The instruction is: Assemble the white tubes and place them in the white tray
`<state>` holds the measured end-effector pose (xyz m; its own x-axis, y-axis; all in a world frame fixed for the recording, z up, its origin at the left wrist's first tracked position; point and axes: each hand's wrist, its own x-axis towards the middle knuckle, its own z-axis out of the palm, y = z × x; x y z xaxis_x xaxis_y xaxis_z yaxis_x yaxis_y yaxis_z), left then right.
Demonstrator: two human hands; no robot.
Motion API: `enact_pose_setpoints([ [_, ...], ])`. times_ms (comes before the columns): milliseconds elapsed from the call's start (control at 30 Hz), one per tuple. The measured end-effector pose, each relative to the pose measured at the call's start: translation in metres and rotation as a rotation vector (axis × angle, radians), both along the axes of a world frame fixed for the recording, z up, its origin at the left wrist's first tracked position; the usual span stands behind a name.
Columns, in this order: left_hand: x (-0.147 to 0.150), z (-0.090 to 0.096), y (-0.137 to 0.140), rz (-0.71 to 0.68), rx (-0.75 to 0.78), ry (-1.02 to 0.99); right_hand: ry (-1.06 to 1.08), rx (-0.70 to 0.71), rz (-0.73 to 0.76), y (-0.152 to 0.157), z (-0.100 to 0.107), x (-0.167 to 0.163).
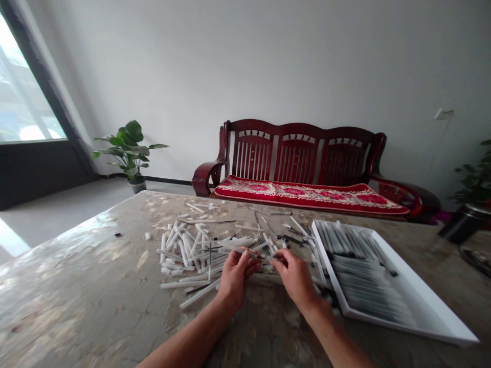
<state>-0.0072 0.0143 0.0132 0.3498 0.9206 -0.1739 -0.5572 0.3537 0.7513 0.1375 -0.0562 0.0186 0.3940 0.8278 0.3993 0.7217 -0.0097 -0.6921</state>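
Note:
My left hand [236, 274] is closed in a pinch around a slim whitish pen barrel [251, 254], whose dark thin end points toward my right hand. My right hand [294, 276] is also closed, thumb against forefinger, just to the right of that end; the small dark piece at its fingertips is too small to name. Beyond and left of my hands spreads a loose pile of white pen barrels [186, 249]. Thin dark rods, which look like pen refills [209, 260], lie among them. Small black parts [295, 239] are scattered behind my right hand.
A shallow white tray [425, 312] at the right holds rows of pens with dark ends [368, 286]. All this lies on a patterned table [95, 301]. Past its far edge stand a dark red wooden bench [295, 158] and a potted plant [132, 151]. A black cylinder [466, 225] is at far right.

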Motion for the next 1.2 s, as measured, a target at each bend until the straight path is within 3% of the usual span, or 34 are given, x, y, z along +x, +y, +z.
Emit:
enact_pose_setpoints([
  [100, 0.001, -0.002, -0.005, -0.082, 0.051, 0.054, 0.047, 0.04, 0.07, 0.001, 0.0, -0.012],
  [233, 0.0, -0.001, -0.003, -0.023, 0.055, 0.041, 0.017, 0.042, 0.214, 0.003, 0.003, -0.018],
  [333, -0.001, 0.004, 0.002, 0.018, -0.096, -0.029, -0.115, 0.005, 0.097, 0.007, 0.003, 0.0],
  [467, -0.001, 0.01, 0.002, -0.032, -0.256, -0.105, -0.407, -0.087, -0.112, 0.013, -0.006, 0.036],
  [633, 0.002, 0.013, -0.001, -0.085, -0.343, -0.154, -0.537, -0.257, -0.114, 0.017, -0.018, 0.055],
  [1200, 0.003, 0.008, -0.003, -0.109, -0.313, -0.156, -0.568, -0.487, -0.236, 0.015, -0.01, 0.057],
])
